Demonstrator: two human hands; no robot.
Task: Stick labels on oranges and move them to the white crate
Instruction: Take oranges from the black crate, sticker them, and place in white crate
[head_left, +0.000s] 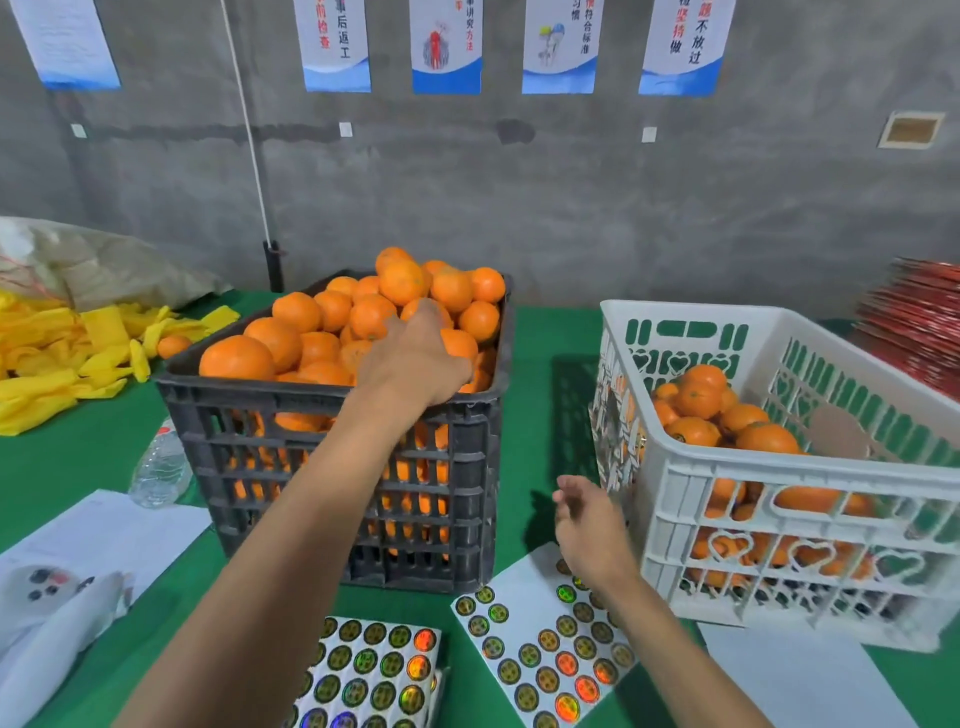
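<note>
Oranges (332, 332): heaped above the rim of the black crate (332, 447), centre of the green counter (540, 415).
Left hand (415, 358): reaches into the heap at its right side, palm down on the fruit; its fingers are hidden behind the hand, so whether they grasp an orange cannot be told.
Right hand (587, 525): hovers between the two crates, above the label sheet (545, 649); fingers loosely curled, holding nothing visible.
White crate (779, 519): right of the black crate, partly filled with oranges.
Second label sheet (369, 670): near edge, beneath the left forearm.
Periphery: yellow bags (57, 358) and a stray orange (174, 345) far left; plastic bottle (161, 467) lying beside the black crate.
</note>
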